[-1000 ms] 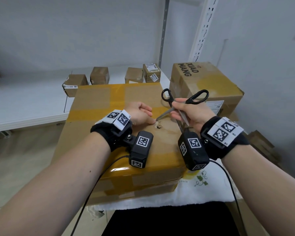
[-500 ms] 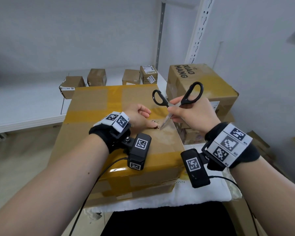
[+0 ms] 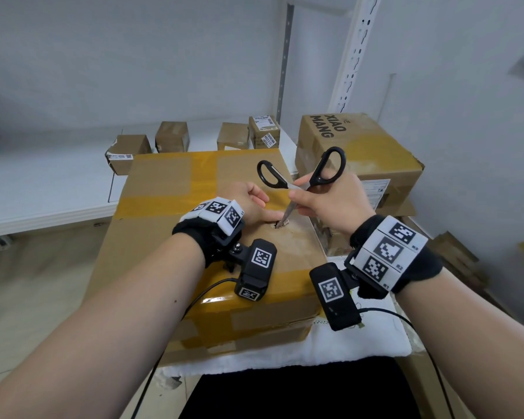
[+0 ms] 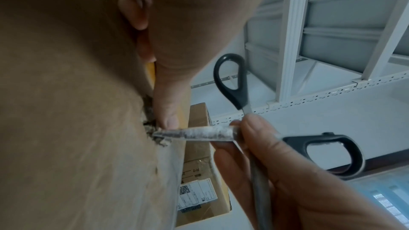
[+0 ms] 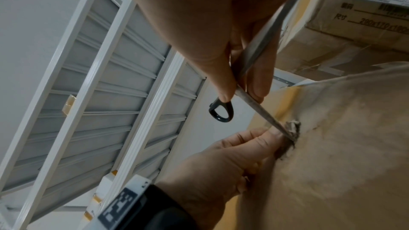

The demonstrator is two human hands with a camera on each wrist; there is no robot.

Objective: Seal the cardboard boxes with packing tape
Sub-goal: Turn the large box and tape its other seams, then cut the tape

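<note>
A large cardboard box [image 3: 164, 237] with yellow-brown tape strips lies in front of me on a white cloth. Its top has a small torn hole [image 3: 280, 225]. My right hand [image 3: 330, 204] grips black-handled scissors [image 3: 315, 176] by the blades, handles up and spread, with one blade tip in the hole. The left wrist view shows the blade [image 4: 199, 133] meeting the torn hole [image 4: 155, 135]. My left hand [image 3: 251, 204] rests on the box top, fingers curled, one digit pressing right beside the hole. From the right wrist, that left hand [image 5: 232, 160] touches the tear [image 5: 292, 128] next to the blade [image 5: 261, 111].
A second taped box [image 3: 354, 152] printed XIAO MANG stands close on the right, on other cartons. Several small boxes [image 3: 173, 136] sit on the white shelf [image 3: 43, 189] behind. A white slotted upright [image 3: 354, 52] rises at the back right. The cloth [image 3: 345, 343] shows under the box.
My right hand has tipped the scissors from nearly flat to steeply upright, handles raised, while the tip stays at the hole. The left hand has stayed by the hole.
</note>
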